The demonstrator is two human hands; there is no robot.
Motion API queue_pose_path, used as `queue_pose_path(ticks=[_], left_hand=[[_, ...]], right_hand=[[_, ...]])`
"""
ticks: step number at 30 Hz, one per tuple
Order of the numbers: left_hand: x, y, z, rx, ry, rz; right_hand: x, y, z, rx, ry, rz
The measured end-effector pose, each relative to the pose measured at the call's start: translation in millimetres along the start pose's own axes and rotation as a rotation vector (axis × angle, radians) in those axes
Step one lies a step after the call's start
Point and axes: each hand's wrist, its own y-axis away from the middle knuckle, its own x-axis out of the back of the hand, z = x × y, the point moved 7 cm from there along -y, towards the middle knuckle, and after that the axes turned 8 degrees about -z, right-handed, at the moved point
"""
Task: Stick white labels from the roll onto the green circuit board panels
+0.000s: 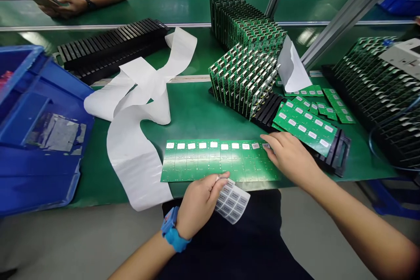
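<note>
My left hand (201,201), with a blue band on its wrist, pinches a sheet of printed labels (233,203) just below the front edge of the green circuit boards (193,164). Two board panels appear to lie end to end on the table, with a row of white labels (202,145) along their far edge. At the right end of that row, my right hand (288,155) has its thumb and forefinger closed at a small white label (265,145) on the board. Whether the fingertips still grip the label or only press it is hard to see.
White backing strip (131,170) lies in loops on the left. Black racks hold upright circuit boards (244,81) behind and at right (377,96). Labelled boards (305,124) lie by my right hand. A blue bin (42,127) stands left; a person (72,4) sits opposite.
</note>
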Motion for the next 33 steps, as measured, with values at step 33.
queue_pose_path(ticks=[33], left_hand=[[-5.8, -7.2, 11.0, -0.086, -0.185, 0.034]], right_hand=[[-8.0, 34.3, 21.0, -0.303, -0.286, -0.256]])
